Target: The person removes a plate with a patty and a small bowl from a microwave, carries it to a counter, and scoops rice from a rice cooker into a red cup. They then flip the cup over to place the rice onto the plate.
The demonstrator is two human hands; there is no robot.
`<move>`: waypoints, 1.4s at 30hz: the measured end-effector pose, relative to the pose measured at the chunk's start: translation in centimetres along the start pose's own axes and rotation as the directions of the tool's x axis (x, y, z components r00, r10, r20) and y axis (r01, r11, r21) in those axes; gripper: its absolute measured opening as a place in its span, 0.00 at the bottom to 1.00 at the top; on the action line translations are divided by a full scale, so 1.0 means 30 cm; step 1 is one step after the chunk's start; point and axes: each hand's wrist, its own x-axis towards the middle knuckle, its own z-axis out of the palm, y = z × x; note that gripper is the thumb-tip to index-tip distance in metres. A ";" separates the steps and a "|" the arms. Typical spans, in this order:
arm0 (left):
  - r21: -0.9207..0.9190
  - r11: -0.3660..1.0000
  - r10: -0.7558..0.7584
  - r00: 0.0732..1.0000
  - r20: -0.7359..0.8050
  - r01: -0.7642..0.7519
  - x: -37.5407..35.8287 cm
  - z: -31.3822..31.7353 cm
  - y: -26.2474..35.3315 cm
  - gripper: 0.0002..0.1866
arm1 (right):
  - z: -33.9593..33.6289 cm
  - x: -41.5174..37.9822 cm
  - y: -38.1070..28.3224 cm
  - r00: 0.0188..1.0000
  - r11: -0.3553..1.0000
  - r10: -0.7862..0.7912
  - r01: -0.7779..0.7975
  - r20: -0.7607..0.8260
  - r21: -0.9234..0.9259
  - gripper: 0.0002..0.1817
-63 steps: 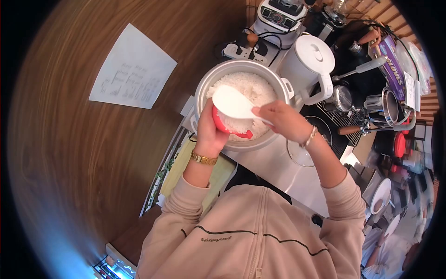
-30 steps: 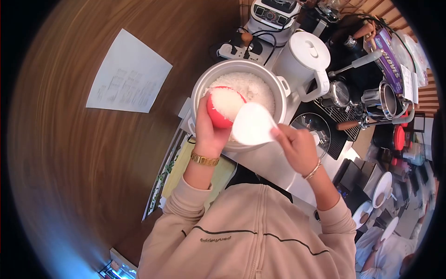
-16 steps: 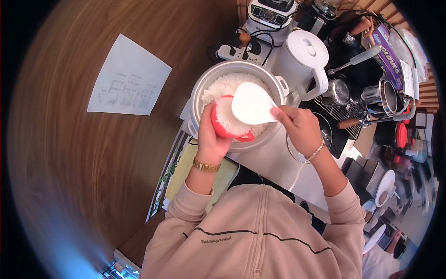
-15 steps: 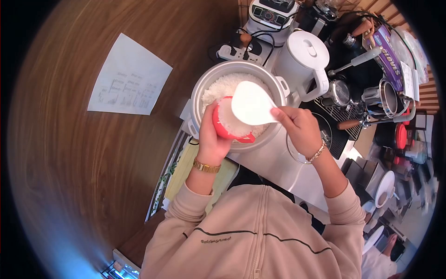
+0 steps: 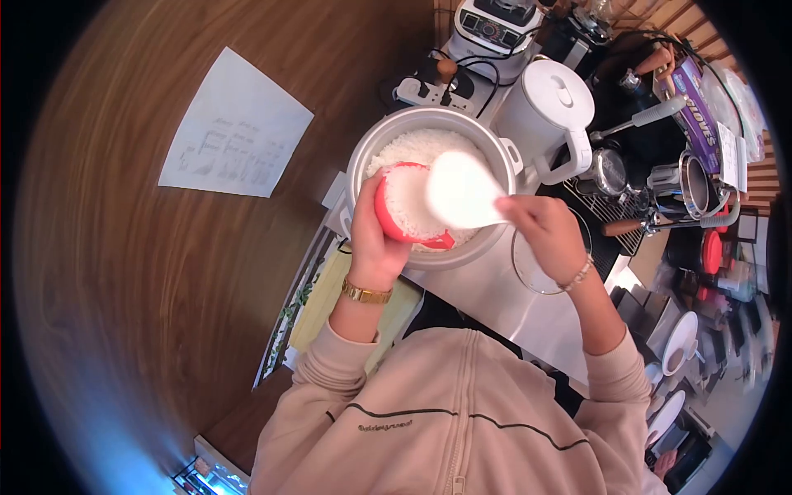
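My left hand (image 5: 369, 231) grips a small red bowl (image 5: 386, 216) heaped with white rice, held over the near side of the open rice cooker (image 5: 429, 136). My right hand (image 5: 549, 235) holds a white rice paddle (image 5: 460, 191) by its handle, its blade hovering just right of the bowl, over the cooker's near rim. The cooker pot is nearly full of cooked rice. Both wrists wear gold bracelets, and the sleeves are beige.
A white electric kettle (image 5: 549, 111) stands right of the cooker, a glass lid (image 5: 540, 264) lies near it. A power strip (image 5: 429, 82) and an appliance (image 5: 495, 25) sit behind. A paper sheet (image 5: 235, 124) hangs on the wood panel. Cookware crowds the right.
The paddle has scooped rice into the red bowl repeatedly; since half a second ago it has shifted slightly right, off the bowl. The bowl stays over the cooker, fuller than two seconds ago.
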 end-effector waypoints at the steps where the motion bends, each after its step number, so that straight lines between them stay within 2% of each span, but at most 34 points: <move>1: -0.044 0.999 0.008 1.000 -0.008 -0.009 0.002 -0.004 0.000 0.21 | 0.006 -0.004 0.023 0.997 0.982 0.078 -0.078 0.008 0.172 0.25; 2: -0.051 0.995 0.081 0.996 -0.035 -0.083 0.005 -0.003 -0.002 0.21 | 0.033 -0.017 0.036 0.981 0.929 0.185 -0.196 0.065 0.312 0.26; 4: -0.053 0.974 0.214 0.973 -0.086 -0.219 0.009 0.005 -0.022 0.21 | 0.081 -0.073 0.058 0.903 0.722 0.371 -0.428 0.218 0.544 0.28; 7: -0.080 0.962 0.255 0.965 -0.062 -0.260 0.004 0.026 -0.055 0.18 | 0.156 -0.112 -0.004 0.861 0.563 0.290 -0.506 0.417 0.653 0.29; 11: 0.038 0.948 0.318 0.940 -0.124 -0.316 -0.001 0.054 -0.088 0.21 | 0.198 -0.087 -0.033 0.947 0.823 0.222 -0.309 0.231 0.477 0.29; 14: 0.059 0.926 0.377 0.916 -0.142 -0.372 -0.009 0.060 -0.104 0.22 | 0.158 -0.070 -0.110 0.919 0.907 0.227 -0.320 0.323 0.274 0.29; 17: 0.068 0.910 0.414 0.897 -0.156 -0.408 -0.012 0.063 -0.114 0.21 | 0.155 -0.039 -0.095 0.923 0.926 0.170 -0.269 0.344 0.263 0.31; 20: 0.084 0.895 0.446 0.889 -0.103 -0.439 -0.011 0.047 -0.108 0.19 | 0.129 -0.013 -0.103 0.940 0.996 -0.081 0.061 0.331 0.071 0.32; 22: 0.150 0.878 0.471 0.878 -0.090 -0.455 0.001 0.029 -0.104 0.19 | 0.088 0.005 -0.129 0.889 0.998 0.057 -0.034 0.454 -0.059 0.28; 23: 0.139 0.897 0.433 0.895 -0.102 -0.419 0.006 0.025 -0.097 0.19 | 0.070 0.013 -0.146 0.854 0.989 0.124 -0.068 0.506 -0.128 0.26; 25: 0.114 0.932 0.357 0.925 -0.131 -0.344 0.013 0.014 -0.079 0.19 | 0.036 -0.008 -0.146 0.894 0.984 0.101 -0.026 0.437 -0.174 0.26; 26: 0.089 0.952 0.302 0.948 -0.097 -0.294 0.023 0.013 -0.058 0.19 | 0.009 -0.015 -0.141 0.911 0.979 0.087 -0.003 0.403 -0.203 0.26; 30: 0.033 0.996 0.081 0.996 0.041 -0.082 0.004 -0.001 0.023 0.19 | -0.111 -0.002 -0.172 0.920 0.976 0.208 -0.172 0.333 -0.136 0.27; 32: 0.086 0.996 -0.017 0.995 0.096 0.008 -0.022 0.014 0.037 0.20 | -0.124 0.049 -0.125 0.957 0.992 0.126 -0.123 0.261 -0.028 0.21; 34: 0.192 0.978 -0.099 0.988 0.118 0.075 -0.043 0.040 0.039 0.20 | -0.137 0.093 -0.141 0.983 0.994 -0.060 0.074 0.172 -0.079 0.15; 35: 0.160 0.971 -0.196 0.974 0.115 0.176 -0.044 0.046 0.043 0.21 | -0.142 0.107 -0.146 0.979 0.979 -0.154 0.169 0.134 -0.111 0.13; 36: 0.139 0.961 -0.257 0.957 0.131 0.239 -0.041 0.040 0.043 0.21 | -0.133 0.120 -0.132 0.959 0.944 -0.275 0.283 0.069 -0.169 0.11; 38: 0.103 0.929 -0.368 0.914 0.169 0.355 -0.027 0.018 0.041 0.22 | -0.090 0.147 -0.088 0.854 0.822 -0.518 0.485 -0.038 -0.300 0.11; 42: 0.161 0.942 -0.318 0.934 0.160 0.294 -0.024 -0.009 0.026 0.24 | -0.042 0.112 -0.086 0.850 0.808 -0.526 0.511 0.031 -0.294 0.09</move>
